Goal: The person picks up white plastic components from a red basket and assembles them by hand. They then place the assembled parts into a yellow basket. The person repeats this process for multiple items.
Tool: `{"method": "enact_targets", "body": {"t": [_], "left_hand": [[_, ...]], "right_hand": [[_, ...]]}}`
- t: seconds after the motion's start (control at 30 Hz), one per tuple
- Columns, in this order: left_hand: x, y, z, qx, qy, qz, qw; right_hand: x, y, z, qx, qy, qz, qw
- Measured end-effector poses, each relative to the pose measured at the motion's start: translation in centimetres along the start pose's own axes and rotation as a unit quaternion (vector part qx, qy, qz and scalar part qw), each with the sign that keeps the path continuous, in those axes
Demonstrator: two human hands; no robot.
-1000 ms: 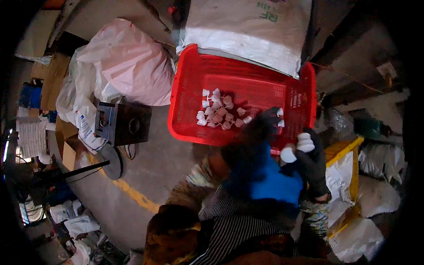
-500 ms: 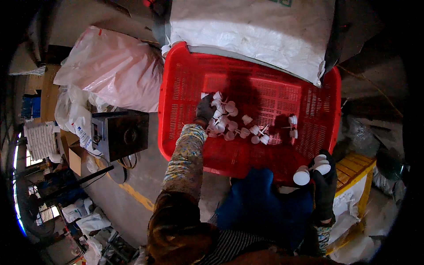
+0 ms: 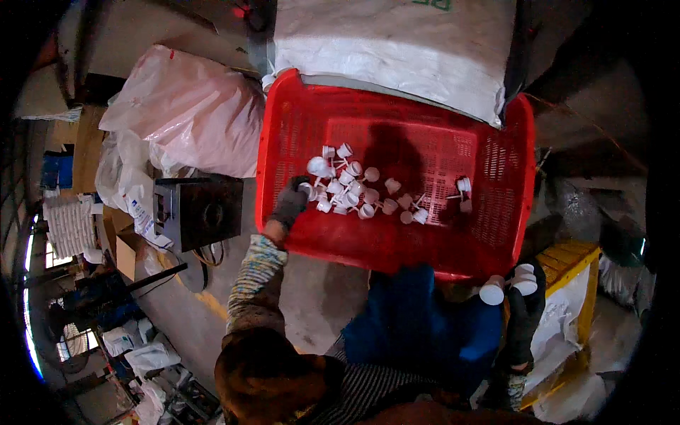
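White plastic scoops (image 3: 354, 188), small cups with thin handles, lie in a loose pile in the left half of a red plastic basket (image 3: 397, 263). My left hand (image 3: 289, 204), in a dark glove, is at the pile's left edge with its fingers closed around a white scoop (image 3: 309, 190); the fingertips are partly hidden. Outside the basket's near right corner, my right hand (image 3: 523, 312), also gloved, grips several white scoops (image 3: 491, 290), their cups sticking out past the fingers. Two more scoops (image 3: 464, 185) lie apart near the basket's right side.
A white woven sack (image 3: 389, 49) rests against the basket's far rim. To the left are a pinkish plastic bag (image 3: 195, 113) and a dark metal box (image 3: 205, 212). A yellow crate or stand (image 3: 570, 265) stands beside my right hand.
My left hand has drawn back leftward and nearer to me from the middle of the pile, and scoops it covered now show. My right hand still holds its scoops, shifted slightly.
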State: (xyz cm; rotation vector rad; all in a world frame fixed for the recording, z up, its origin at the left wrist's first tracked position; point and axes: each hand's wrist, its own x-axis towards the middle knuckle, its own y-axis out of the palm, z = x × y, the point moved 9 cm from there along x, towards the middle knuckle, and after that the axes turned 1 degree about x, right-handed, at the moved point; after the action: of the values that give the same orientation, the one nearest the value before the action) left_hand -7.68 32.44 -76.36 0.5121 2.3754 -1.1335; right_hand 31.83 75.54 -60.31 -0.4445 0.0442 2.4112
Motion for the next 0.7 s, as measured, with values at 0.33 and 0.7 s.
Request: {"method": "enact_targets", "body": {"t": [0.33, 0.7], "left_hand": [[-15.1, 2.7, -13.3, -0.396, 0.122, 0.201, 0.888], [-32.1, 15.9, -31.4, -0.24, 0.229, 0.42, 0.845]], "right_hand": [[-7.6, -7.4, 2.9, 0.025, -0.084, -0.132, 0.987], [-19.1, -30.4, -4.1, -0.022, -0.055, -0.438, 0.897]]}}
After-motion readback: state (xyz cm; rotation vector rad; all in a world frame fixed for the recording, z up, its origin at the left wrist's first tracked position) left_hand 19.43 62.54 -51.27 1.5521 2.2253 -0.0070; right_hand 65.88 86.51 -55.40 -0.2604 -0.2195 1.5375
